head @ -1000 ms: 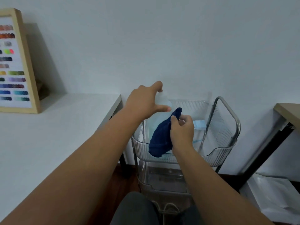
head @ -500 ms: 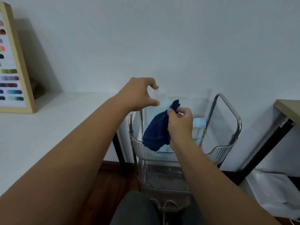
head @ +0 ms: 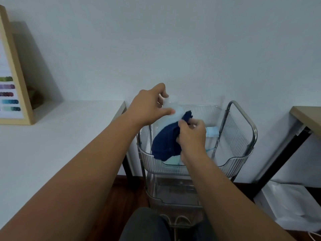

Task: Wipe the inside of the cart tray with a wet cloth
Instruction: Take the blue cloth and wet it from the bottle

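Wiping not begun: left hand (head: 149, 106) grips bottle (head: 171, 108) top, right hand (head: 192, 134) pinches blue cloth (head: 165, 143) above cart tray (head: 232, 160), wetting apparently under way.

White desk (head: 52, 145) on the left, black leg at its near corner. A wood-framed colour swatch chart (head: 10, 87) leans on the wall at the desk's back edge, with a small dark object tucked behind it, too dim to identify. Plain white wall (head: 173, 40) behind. On the right, the corner of a tan-topped table (head: 309, 117) with a black diagonal leg (head: 284, 157). White sheet or bag (head: 291, 206) on the dark wood floor (head: 112, 202) under it.
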The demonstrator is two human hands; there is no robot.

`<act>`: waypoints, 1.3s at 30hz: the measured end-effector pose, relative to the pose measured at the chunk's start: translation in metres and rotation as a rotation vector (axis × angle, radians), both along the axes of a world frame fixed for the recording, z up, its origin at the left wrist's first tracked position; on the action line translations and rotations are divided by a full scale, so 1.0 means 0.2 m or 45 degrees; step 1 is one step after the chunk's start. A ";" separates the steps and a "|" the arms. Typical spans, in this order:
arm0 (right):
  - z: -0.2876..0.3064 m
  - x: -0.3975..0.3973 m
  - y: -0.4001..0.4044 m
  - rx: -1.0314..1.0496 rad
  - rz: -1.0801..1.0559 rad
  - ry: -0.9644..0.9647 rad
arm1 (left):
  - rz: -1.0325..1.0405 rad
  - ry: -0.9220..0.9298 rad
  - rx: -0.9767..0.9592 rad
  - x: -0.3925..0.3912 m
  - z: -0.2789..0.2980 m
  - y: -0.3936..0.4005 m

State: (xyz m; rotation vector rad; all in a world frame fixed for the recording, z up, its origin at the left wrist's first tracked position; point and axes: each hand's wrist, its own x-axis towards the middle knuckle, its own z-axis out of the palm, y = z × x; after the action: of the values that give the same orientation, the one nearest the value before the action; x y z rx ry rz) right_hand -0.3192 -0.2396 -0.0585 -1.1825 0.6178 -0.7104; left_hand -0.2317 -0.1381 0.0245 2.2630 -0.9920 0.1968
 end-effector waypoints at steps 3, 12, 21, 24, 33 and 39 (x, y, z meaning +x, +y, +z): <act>0.04 0.01 -0.04 -0.157 -0.015 -0.012 | 0.173 -0.237 0.091 -0.04 0.00 -0.06; -0.16 -0.05 -0.09 -0.560 -0.030 0.327 | -0.142 0.065 0.056 0.03 0.02 0.00; -0.14 -0.06 0.03 -0.368 0.046 -0.094 | -0.116 0.136 -0.033 0.09 0.01 0.02; -0.17 -0.04 0.02 -0.487 -0.068 -0.044 | -0.087 0.129 -0.019 0.09 0.00 0.01; -0.20 0.10 0.18 -0.533 0.074 -0.155 | 0.014 0.130 -0.127 0.07 -0.08 0.00; -0.24 0.11 0.15 -0.574 0.134 -0.148 | 0.009 0.164 -0.138 0.07 -0.07 0.00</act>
State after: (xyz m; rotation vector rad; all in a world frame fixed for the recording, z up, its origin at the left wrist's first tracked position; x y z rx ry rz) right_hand -0.2968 -0.2093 -0.1060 -1.5628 0.3001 -0.8479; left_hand -0.2176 -0.1375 0.0097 2.1516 -0.8850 0.1036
